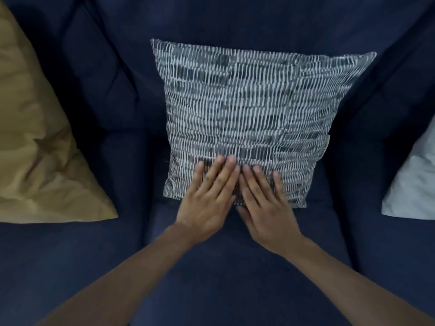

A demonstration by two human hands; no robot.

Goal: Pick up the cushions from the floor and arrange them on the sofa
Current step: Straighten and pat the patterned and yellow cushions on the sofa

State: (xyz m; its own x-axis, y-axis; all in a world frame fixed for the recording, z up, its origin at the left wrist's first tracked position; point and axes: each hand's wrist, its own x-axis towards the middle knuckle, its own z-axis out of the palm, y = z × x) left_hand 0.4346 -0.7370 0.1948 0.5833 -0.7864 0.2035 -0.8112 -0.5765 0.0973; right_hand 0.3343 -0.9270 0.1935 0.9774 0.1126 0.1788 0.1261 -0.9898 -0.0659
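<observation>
A grey cushion with a white dash pattern [247, 109] leans upright against the backrest of the dark blue sofa [211, 278], in the middle seat. My left hand [207, 196] and my right hand [266, 205] lie flat side by side on its lower edge, fingers stretched out and pressing on the fabric. Neither hand grips anything. A mustard-yellow cushion [40, 142] rests at the left of the sofa. A pale light-blue cushion [414, 184] shows at the right edge, partly cut off.
The sofa's seat spreads below my forearms. Its dark back cushions [98, 74] rise behind the three cushions. The floor is out of view.
</observation>
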